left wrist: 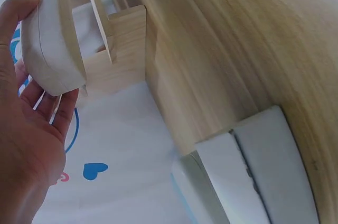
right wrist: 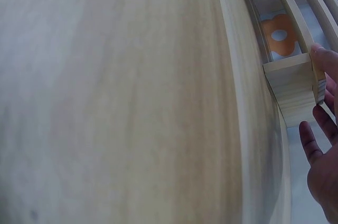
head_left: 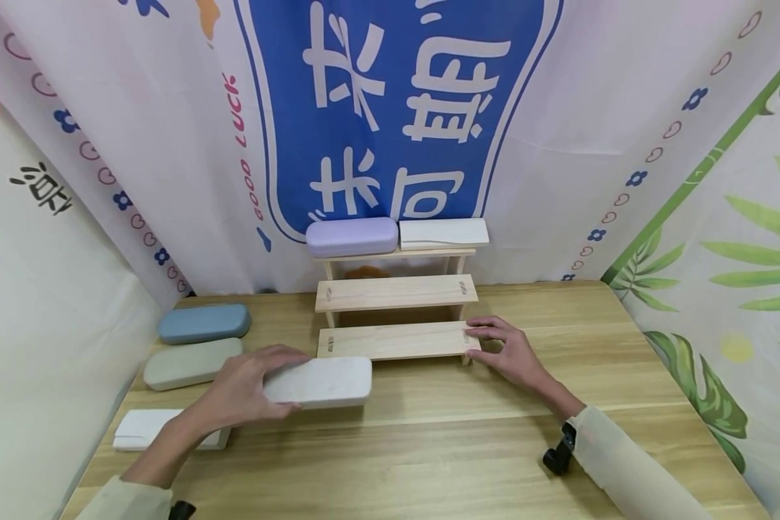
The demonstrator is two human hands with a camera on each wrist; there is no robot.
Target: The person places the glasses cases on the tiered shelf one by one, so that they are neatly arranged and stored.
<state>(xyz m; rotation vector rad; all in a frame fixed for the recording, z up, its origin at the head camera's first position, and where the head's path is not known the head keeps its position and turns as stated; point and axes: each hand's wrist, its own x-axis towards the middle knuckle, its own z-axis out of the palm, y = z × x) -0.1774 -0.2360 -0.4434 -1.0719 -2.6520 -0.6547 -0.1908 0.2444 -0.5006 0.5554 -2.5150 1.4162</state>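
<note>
My left hand [head_left: 250,386] grips a light grey glasses case [head_left: 321,380] by its left end, holding it in front of the lowest step of a wooden step rack [head_left: 396,341]. In the left wrist view, my thumb lies on one side of the grey glasses case [left wrist: 50,34] and the fingers on the other. At the rack's right end, my right hand [head_left: 510,354] pinches the lowest step between thumb and fingers. The rack's top step bears a lilac glasses case [head_left: 351,237] and a white flap case [head_left: 443,232]. Nothing lies on the two lower steps.
Along the table's left side lie a blue glasses case [head_left: 204,323], a grey-green glasses case [head_left: 191,363] and a white flap case [head_left: 144,428], partly behind my left forearm. A printed curtain [head_left: 546,144] hangs behind the wooden table [head_left: 429,469].
</note>
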